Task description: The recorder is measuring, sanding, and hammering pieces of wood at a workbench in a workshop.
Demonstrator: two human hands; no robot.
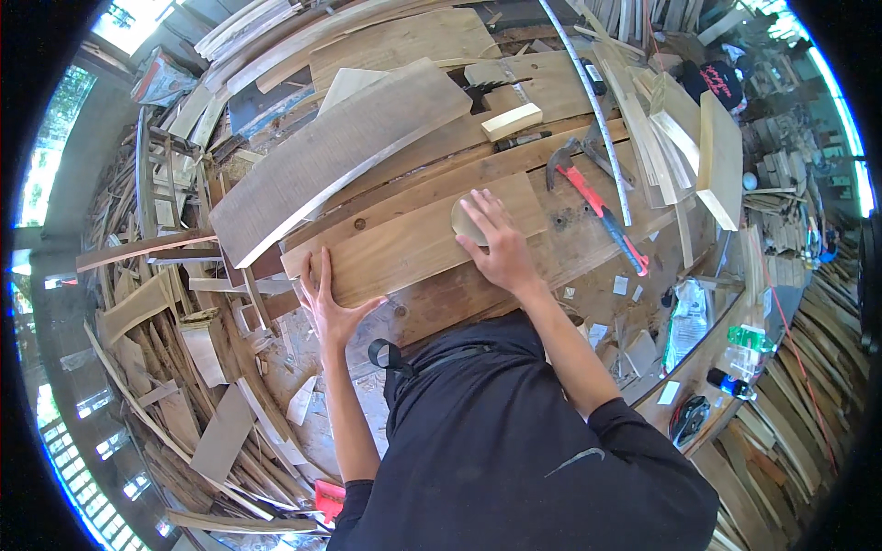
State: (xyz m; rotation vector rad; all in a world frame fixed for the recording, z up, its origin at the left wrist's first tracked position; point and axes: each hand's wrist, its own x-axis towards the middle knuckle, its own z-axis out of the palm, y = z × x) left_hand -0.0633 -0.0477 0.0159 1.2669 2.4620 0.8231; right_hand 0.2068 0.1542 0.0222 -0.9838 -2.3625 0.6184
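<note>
A brown wooden board (pixel 404 243) lies flat across the workbench (pixel 588 234). My left hand (pixel 326 303) rests at the board's near left edge, fingers spread, thumb along the front edge. My right hand (pixel 496 241) presses flat on a small round pale wooden piece (pixel 466 220) lying on the board's right part. Neither hand grips anything.
A long grey plank (pixel 331 156) lies tilted behind the board. A red-handled hammer (pixel 593 202), a measuring tape strip (pixel 588 96) and a small pale block (pixel 512 121) lie on the bench. Planks stand at right (pixel 721 156). Scrap wood covers the floor at left (pixel 184 367).
</note>
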